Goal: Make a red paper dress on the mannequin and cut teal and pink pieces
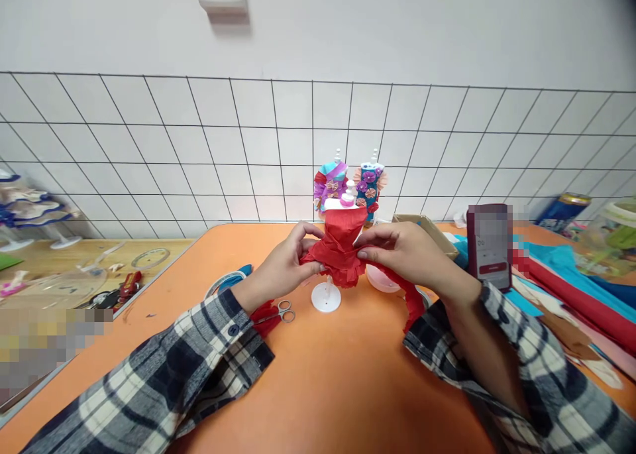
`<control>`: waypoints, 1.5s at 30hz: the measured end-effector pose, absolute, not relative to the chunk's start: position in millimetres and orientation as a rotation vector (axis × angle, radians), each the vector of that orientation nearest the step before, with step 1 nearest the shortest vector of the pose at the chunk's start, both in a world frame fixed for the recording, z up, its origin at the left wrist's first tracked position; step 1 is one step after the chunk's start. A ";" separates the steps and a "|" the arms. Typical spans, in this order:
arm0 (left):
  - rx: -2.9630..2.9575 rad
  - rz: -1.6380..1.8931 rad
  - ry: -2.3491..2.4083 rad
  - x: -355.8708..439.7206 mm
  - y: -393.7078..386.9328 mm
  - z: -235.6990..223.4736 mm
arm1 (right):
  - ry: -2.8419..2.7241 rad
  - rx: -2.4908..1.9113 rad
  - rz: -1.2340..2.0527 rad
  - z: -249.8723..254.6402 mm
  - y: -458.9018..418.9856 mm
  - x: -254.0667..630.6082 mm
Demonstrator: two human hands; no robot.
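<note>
A small white mannequin on a round stand (326,296) wears a red crepe-paper dress (340,242) at the middle of the orange table (318,374). My left hand (281,265) pinches the ruffled red skirt on its left side. My right hand (405,252) pinches the same ruffle at the waist on the right; a loose red paper strip (410,298) trails from it down past my wrist. Both hands are closed on the paper. Small scissors (283,313) lie by my left wrist, on red paper scraps.
Two mannequins in blue, pink and purple paper dresses (348,182) stand behind, against a wire grid. A phone (489,245) stands upright at the right, with a cardboard box (422,227) and coloured paper sheets (571,288) nearby. A side table at the left (74,268) holds tools and another figure.
</note>
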State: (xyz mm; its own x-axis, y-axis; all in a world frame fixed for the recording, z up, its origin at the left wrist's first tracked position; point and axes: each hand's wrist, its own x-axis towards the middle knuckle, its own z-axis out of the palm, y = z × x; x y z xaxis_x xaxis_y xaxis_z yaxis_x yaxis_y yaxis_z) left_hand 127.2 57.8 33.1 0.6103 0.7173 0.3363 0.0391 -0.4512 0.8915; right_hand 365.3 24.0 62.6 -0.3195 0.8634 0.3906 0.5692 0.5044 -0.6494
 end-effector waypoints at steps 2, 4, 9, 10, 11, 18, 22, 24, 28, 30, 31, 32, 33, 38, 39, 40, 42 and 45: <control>1.902 0.891 0.589 127.3 57.1 34.1 | -2.047 -1.155 0.461 64.0 23.6 365.2; 1.957 0.883 0.586 126.7 56.1 36.8 | -2.059 -1.172 0.379 66.7 21.7 364.4; 2.176 0.890 0.763 126.1 49.7 48.0 | -2.027 -1.266 0.236 70.0 16.9 359.7; 2.206 0.930 0.833 127.8 47.1 49.9 | -2.019 -1.283 0.212 69.8 16.0 358.1; 2.233 0.982 0.906 130.3 44.1 51.3 | -2.014 -1.291 0.195 69.7 14.8 356.2; 2.250 1.087 1.098 147.0 26.3 56.1 | -2.066 -1.247 0.296 75.7 -0.8 341.7; 2.376 1.059 0.997 137.7 30.6 60.0 | -2.153 -1.229 0.472 82.8 -7.4 344.8; 2.418 1.027 0.969 132.2 33.7 61.4 | -2.212 -1.239 0.517 86.1 -10.8 348.0; 2.398 0.947 0.954 128.0 35.8 61.5 | -2.215 -1.294 0.387 90.9 -18.2 348.6; 2.381 0.899 0.905 128.0 35.8 61.0 | -2.210 -1.300 0.345 92.2 -21.1 345.9; 2.375 0.873 0.865 127.7 36.1 60.8 | -2.217 -1.305 0.346 92.5 -22.2 344.3; 2.366 0.857 0.823 127.2 36.6 60.5 | -2.227 -1.315 0.354 92.8 -23.1 342.7; 2.351 0.852 0.786 126.2 37.5 60.0 | -2.237 -1.324 0.366 93.0 -23.8 341.3; 2.171 0.878 0.665 117.6 45.7 53.6 | -2.318 -1.293 0.416 94.8 -24.8 341.4; 2.140 0.853 0.642 116.0 47.3 52.3 | -2.331 -1.274 0.422 95.6 -24.9 342.8; 2.116 0.823 0.616 114.8 48.4 51.4 | -2.339 -1.257 0.423 96.4 -25.1 344.3; 2.086 0.766 0.565 113.4 49.3 51.1 | -2.335 -1.229 0.421 98.2 -25.7 347.2; 2.056 0.728 0.512 114.0 47.8 53.8 | -2.272 -1.196 0.361 99.7 -26.5 349.1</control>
